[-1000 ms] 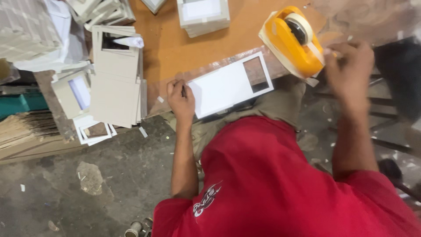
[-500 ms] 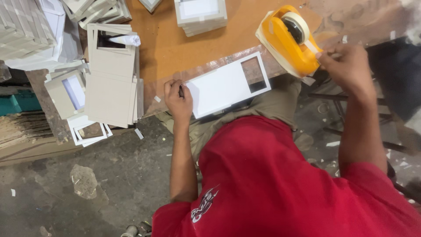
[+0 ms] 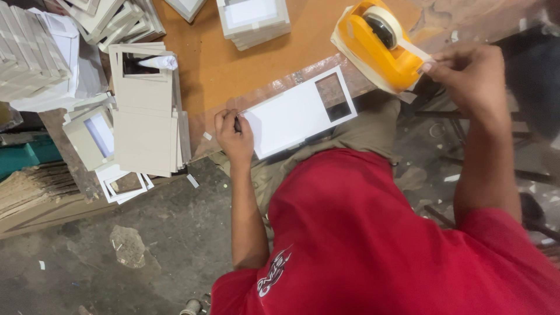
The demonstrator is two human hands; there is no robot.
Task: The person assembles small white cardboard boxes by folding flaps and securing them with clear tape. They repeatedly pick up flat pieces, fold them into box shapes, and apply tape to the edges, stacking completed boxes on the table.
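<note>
I keep my left hand (image 3: 234, 133) pinning the white card (image 3: 297, 112) while my right hand (image 3: 469, 76), at two o'clock, pinches tape from the yellow dispenser (image 3: 376, 44) (pull steadily).

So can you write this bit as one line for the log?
left hand: presses white card at table edge | right hand: pinches tape end at yellow tape dispenser | grey card stack beside
</note>
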